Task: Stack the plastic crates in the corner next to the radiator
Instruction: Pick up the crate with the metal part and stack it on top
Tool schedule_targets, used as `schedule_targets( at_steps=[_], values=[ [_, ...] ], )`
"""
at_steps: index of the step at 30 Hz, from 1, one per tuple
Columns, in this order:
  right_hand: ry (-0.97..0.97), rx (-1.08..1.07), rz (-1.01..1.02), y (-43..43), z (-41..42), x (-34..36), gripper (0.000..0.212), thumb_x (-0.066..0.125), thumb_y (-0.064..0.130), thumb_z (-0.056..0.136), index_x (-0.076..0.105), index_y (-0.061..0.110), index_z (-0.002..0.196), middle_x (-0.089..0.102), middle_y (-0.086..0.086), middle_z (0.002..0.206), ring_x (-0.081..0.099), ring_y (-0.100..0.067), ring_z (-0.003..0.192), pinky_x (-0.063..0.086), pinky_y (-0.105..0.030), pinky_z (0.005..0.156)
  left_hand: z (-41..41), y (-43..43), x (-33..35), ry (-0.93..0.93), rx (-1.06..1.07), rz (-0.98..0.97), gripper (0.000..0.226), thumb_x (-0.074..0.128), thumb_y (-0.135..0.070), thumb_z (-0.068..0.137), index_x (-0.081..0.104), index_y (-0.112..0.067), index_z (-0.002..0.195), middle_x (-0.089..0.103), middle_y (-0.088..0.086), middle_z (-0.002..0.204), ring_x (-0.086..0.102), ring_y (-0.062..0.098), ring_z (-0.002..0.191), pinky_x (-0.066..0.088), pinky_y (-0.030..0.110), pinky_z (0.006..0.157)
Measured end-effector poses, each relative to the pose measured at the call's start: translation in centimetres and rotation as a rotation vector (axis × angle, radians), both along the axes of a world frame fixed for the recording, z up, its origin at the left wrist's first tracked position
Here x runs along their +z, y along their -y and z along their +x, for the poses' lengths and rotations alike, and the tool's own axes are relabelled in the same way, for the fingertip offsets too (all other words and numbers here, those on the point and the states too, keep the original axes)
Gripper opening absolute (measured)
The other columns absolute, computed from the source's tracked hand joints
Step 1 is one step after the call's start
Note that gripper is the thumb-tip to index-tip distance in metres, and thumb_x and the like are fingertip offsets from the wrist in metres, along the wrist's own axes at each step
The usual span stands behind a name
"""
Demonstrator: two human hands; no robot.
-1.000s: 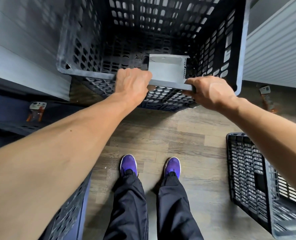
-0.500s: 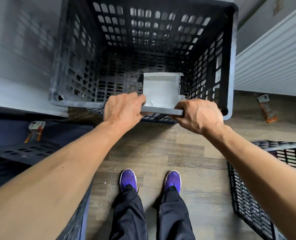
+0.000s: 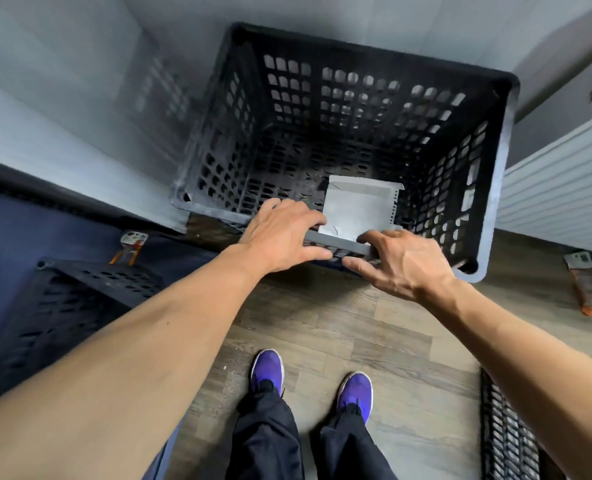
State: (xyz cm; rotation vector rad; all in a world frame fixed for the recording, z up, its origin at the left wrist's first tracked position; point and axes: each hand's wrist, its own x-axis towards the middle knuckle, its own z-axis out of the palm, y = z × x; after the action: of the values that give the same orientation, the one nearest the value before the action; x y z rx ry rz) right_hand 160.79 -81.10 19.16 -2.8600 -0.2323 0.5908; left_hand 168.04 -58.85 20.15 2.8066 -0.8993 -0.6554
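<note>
Hands (image 3: 280, 233) (image 3: 405, 263), two, on corner crate (image 3: 367, 109); two more crates (image 3: 80, 299) (image 3: 509, 441)

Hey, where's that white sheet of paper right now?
In the head view, the white sheet sits inside the black crate, low by its near wall and right of centre, just beyond the left hand and right hand at the rim.

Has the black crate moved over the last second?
Yes. The crate has dropped toward the floor: its near left corner now sits just above the wall's bottom edge, where before it hung higher.
</note>
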Motion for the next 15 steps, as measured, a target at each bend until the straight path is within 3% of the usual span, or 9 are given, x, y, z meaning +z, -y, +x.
schedule_targets(
  at_steps=[4, 8, 11, 15],
  values=[
    [-0.001, -0.001, 0.071, -3.5, 1.7, 1.2, 0.066, 0.020, 0.077, 0.090, 0.057, 0.032, 0.121, 0.067, 0.000, 0.108, 0.063, -0.024, 0.104, 0.053, -0.041, 0.079, -0.4, -2.9, 1.6, 0.049, 0.198, -0.135, 0.062, 0.044, -0.068, 0.089, 0.052, -0.029, 0.136, 0.054, -0.005, 0.130, 0.044, 0.017, 0.126, 0.030, 0.037, 0.109],
    [-0.059, 0.037, 0.119, -6.8, 4.5, 2.2, 0.054, 0.025, 0.065, 0.096, 0.057, 0.029, 0.120, 0.064, -0.002, 0.113, 0.058, -0.026, 0.112, 0.050, -0.040, 0.084, 1.2, -6.9, 2.2, 0.229, 0.403, -0.050, 0.050, 0.049, -0.045, 0.097, 0.047, -0.020, 0.140, 0.044, 0.004, 0.140, 0.034, 0.024, 0.134, 0.028, 0.043, 0.109],
    [-0.095, 0.046, 0.121, -8.1, 6.9, 2.7, 0.047, 0.033, 0.057, 0.099, 0.052, 0.029, 0.130, 0.059, -0.004, 0.122, 0.053, -0.028, 0.118, 0.046, -0.040, 0.088, 4.3, -9.5, 2.5, 0.275, 0.546, 0.072, 0.064, 0.054, -0.042, 0.094, 0.034, -0.012, 0.146, 0.029, 0.015, 0.151, 0.022, 0.033, 0.140, 0.025, 0.050, 0.112],
    [-0.070, 0.003, 0.076, -8.8, 10.7, 2.5, 0.045, 0.042, 0.050, 0.098, 0.047, 0.026, 0.136, 0.053, -0.006, 0.127, 0.045, -0.029, 0.121, 0.045, -0.042, 0.091, 8.8, -10.7, 2.2, 0.158, 0.579, 0.149, 0.086, 0.054, -0.048, 0.093, 0.008, -0.007, 0.154, 0.013, 0.023, 0.157, 0.017, 0.040, 0.142, 0.023, 0.051, 0.114]
  ],
)
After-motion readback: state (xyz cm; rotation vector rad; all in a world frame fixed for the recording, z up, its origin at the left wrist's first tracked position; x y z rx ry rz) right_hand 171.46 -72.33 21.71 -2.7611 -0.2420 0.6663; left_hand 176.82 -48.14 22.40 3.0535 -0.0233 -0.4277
